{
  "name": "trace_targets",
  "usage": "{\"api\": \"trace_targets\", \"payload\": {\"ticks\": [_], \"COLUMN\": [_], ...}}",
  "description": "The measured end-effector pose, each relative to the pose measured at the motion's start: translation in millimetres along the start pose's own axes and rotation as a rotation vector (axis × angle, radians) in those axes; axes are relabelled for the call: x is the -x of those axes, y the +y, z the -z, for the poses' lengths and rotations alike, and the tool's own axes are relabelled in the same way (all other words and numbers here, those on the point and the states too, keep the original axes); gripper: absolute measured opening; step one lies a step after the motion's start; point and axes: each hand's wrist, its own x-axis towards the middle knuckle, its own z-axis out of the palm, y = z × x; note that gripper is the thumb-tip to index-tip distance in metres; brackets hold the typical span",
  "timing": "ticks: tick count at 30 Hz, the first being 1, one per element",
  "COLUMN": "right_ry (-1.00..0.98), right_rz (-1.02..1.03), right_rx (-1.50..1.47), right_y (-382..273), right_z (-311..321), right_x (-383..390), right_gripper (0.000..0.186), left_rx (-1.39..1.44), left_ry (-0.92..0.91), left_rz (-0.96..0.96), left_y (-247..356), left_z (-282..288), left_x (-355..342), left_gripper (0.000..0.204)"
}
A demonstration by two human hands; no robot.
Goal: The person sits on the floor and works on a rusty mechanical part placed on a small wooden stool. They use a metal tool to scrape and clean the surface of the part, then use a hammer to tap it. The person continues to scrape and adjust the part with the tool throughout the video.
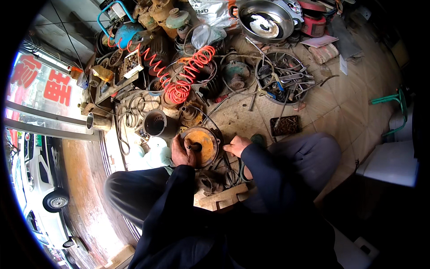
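Between my knees sits a round motor housing [207, 145], its face rusty orange, with a dark shaft [194, 147] standing out from it. My left hand [182, 154] wraps round the housing's left side, close to the shaft. At the right rim is my right hand [238, 146], its fingers curled in and the index fingertip at the edge; anything inside those fingers is too small to make out. Below the housing lies a dark, dirty metal part [209, 182] by a wooden block [226, 197]. A hollow dark cylinder [160, 123] stands just beyond my left hand.
A red coiled air hose [179, 89] sprawls over motor parts ahead. Farther right are a round tray of tools [281, 78], a steel basin [264, 20] and a small tray of screws [285, 126]. A green-framed stool [398, 107] stands right; a glass front [53, 116] lies left.
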Motion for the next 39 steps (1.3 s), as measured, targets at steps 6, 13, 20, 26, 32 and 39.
{"api": "trace_targets", "payload": {"ticks": [6, 13, 20, 26, 32, 39], "right_ry": [0.070, 0.090, 0.191, 0.724, 0.641, 0.664], "right_rz": [0.032, -0.007, -0.120, -0.185, -0.212, -0.116], "right_rx": [-0.068, -0.070, -0.218, -1.063, -1.071, -0.347], "right_y": [9, 1, -17, -28, -44, 25], "right_z": [-31, -24, -44, -170, -154, -87], "right_x": [8, 20, 40, 20, 17, 40], "right_gripper": [0.053, 0.055, 0.054, 0.047, 0.046, 0.048], "left_rx": [0.094, 0.205, 0.036, 0.069, 0.073, 0.015], "left_ry": [0.057, 0.039, -0.008, 0.006, 0.049, 0.022], "left_rz": [-0.022, 0.004, 0.034, 0.054, 0.008, 0.006], "left_y": [-8, -9, 16, 15, 0, 4], "left_z": [-3, -5, 10, 6, -2, -3], "left_x": [-1, -2, 0, 2, 2, -1], "left_gripper": [0.041, 0.041, 0.039, 0.039, 0.039, 0.040]}}
